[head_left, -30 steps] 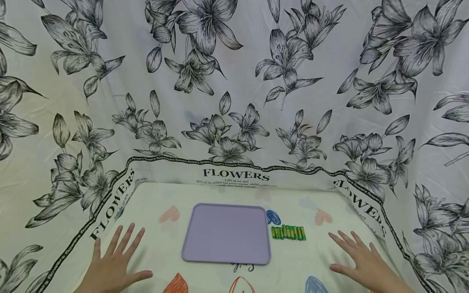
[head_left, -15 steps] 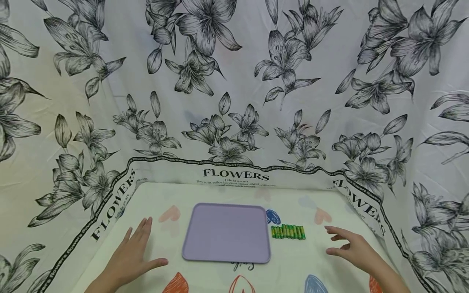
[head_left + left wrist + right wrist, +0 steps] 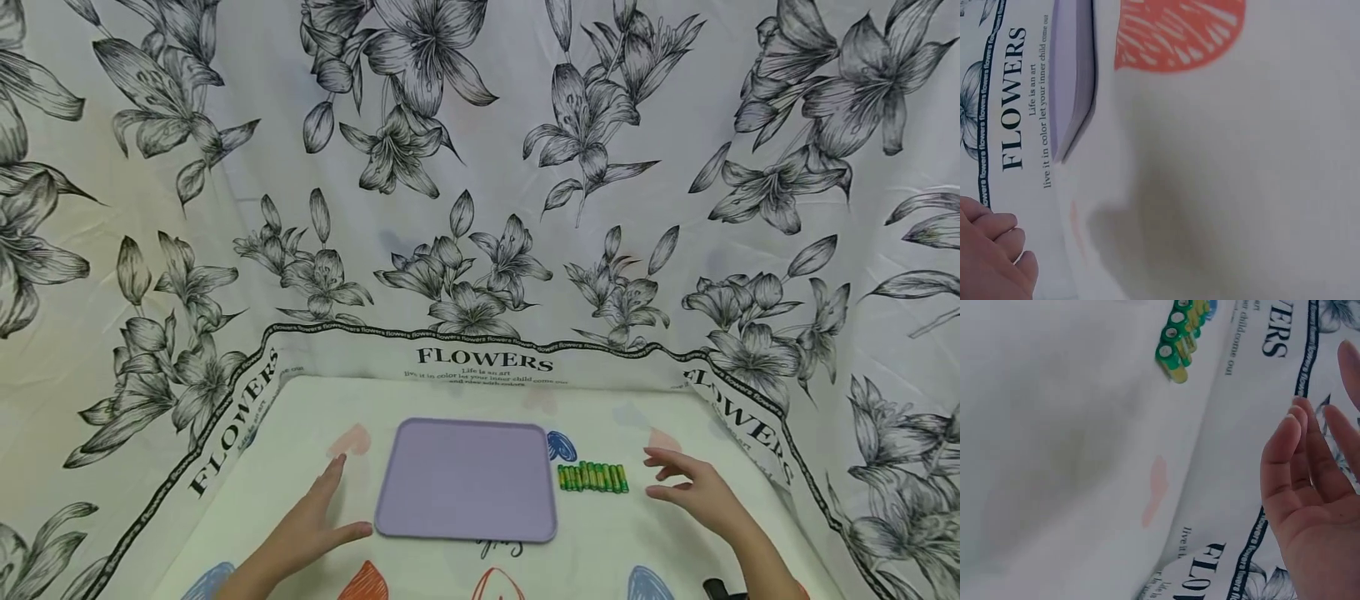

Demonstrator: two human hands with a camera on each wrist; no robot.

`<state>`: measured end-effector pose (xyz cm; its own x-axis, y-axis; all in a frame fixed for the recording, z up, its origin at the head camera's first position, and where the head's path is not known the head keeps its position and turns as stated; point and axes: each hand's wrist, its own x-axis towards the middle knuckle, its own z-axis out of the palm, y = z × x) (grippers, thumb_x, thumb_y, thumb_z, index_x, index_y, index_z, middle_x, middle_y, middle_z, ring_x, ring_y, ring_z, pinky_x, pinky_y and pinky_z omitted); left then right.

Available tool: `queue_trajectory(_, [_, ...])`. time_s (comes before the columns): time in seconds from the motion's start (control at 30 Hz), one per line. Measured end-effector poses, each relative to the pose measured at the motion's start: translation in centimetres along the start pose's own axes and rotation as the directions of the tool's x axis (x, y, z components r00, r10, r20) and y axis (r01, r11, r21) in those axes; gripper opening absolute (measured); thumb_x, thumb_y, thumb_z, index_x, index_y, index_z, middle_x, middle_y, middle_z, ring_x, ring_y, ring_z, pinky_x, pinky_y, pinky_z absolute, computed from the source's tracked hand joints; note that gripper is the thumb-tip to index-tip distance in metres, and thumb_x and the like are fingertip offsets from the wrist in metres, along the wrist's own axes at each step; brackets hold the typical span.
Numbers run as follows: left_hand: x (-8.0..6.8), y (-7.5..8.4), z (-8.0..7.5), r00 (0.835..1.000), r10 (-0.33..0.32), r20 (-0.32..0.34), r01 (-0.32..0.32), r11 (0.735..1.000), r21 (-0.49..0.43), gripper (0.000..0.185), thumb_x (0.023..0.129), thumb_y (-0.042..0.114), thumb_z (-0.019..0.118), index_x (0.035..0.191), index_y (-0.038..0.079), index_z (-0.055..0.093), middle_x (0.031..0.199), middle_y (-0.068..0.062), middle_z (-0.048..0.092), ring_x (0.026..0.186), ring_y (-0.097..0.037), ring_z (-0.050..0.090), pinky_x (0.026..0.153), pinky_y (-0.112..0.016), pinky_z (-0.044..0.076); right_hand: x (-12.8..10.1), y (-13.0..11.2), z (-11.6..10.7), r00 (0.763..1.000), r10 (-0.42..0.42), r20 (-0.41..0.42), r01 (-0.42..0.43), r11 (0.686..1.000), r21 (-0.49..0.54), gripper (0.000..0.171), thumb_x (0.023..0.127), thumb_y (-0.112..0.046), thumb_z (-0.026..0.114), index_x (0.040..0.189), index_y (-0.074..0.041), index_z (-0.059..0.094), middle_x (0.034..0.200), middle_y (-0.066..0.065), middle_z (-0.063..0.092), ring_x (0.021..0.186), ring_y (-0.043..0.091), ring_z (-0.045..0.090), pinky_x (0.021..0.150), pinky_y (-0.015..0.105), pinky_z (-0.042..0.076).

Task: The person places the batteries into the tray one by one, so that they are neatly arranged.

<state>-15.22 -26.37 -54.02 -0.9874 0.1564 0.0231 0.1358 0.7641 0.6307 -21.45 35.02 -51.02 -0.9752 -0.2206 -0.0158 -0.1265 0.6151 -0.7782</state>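
Both hands hold nothing, fingers relaxed — the right hand (image 3: 693, 492) near a row of green batteries (image 3: 592, 477), the left hand (image 3: 318, 521) beside a flat lilac plastic tray (image 3: 467, 480).

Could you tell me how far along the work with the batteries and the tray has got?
Nothing looks done yet: the purple tray is bare, and the green batteries all lie in a row on the cloth beside its right edge. In hand: the right hand hovers open just right of the row, holding nothing, while the left hand is at the tray's left edge. Every battery is untouched.
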Motion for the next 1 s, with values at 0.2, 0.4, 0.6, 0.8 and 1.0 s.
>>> queue_trajectory(0.2, [1.1, 0.8, 1.6, 0.998, -0.009, 0.062, 0.013, 0.997, -0.074, 0.119, 0.079, 0.050, 0.082, 0.162, 0.004, 0.011, 0.165, -0.024, 0.019, 0.147, -0.050, 0.027, 0.115, -0.067, 0.030, 1.9, 1.8, 1.2, 1.000, 0.018, 0.006, -0.018, 0.999, 0.033, 0.065, 0.086, -0.027, 0.080, 0.143, -0.009, 0.055, 0.141, 0.018, 0.059, 0.126, 0.039, 0.058, 0.089, 0.032, 0.057])
queue_trajectory(0.4, [1.8, 0.7, 3.9, 0.997, 0.004, 0.074, 0.001, 0.998, -0.067, 0.133, 0.065, 0.056, 0.088, 0.160, -0.001, 0.015, 0.164, -0.029, 0.017, 0.149, -0.049, 0.023, 0.119, -0.063, 0.026, 3.6, 3.1, 2.9, 0.996, 0.084, 0.042, -0.086, 0.995, 0.053, 0.074, 0.078, -0.011, 0.086, 0.144, -0.001, 0.053, 0.143, 0.028, 0.054, 0.123, 0.045, 0.060, 0.090, 0.042, 0.059])
queue_trajectory(0.6, [2.6, -0.4, 5.3, 0.991, -0.030, 0.133, 0.043, 0.994, -0.098, 0.139, 0.057, 0.053, 0.093, 0.158, -0.004, 0.018, 0.164, -0.031, 0.016, 0.151, -0.050, 0.017, 0.120, -0.064, 0.019, 4.7, 4.0, 4.7, 0.989, 0.142, 0.029, -0.143, 0.989, 0.031, 0.084, 0.066, 0.000, 0.090, 0.142, -0.001, 0.055, 0.132, 0.028, 0.059, 0.105, 0.038, 0.068, 0.085, 0.043, 0.060])
queue_trajectory(0.8, [3.0, -0.6, 6.4, 0.991, -0.030, 0.129, 0.047, 0.991, -0.128, 0.142, 0.054, 0.052, 0.094, 0.159, -0.003, 0.016, 0.166, -0.026, 0.015, 0.154, -0.047, 0.007, 0.122, -0.063, 0.011, 5.1, 4.0, 5.1, 0.990, 0.135, 0.029, -0.135, 0.991, -0.019, 0.083, 0.067, 0.001, 0.090, 0.142, -0.004, 0.055, 0.128, 0.021, 0.061, 0.103, 0.031, 0.065, 0.082, 0.040, 0.058])
queue_trajectory(1.0, [3.3, -0.7, 7.4, 0.996, -0.068, 0.061, 0.076, 0.988, -0.135, 0.141, 0.055, 0.052, 0.094, 0.159, -0.003, 0.017, 0.165, -0.028, 0.015, 0.150, -0.054, 0.008, 0.120, -0.067, 0.013, 5.7, 4.1, 5.1, 0.991, 0.132, 0.040, -0.131, 0.991, -0.025, 0.076, 0.068, 0.001, 0.088, 0.138, -0.004, 0.059, 0.123, 0.020, 0.062, 0.099, 0.028, 0.064, 0.078, 0.034, 0.057])
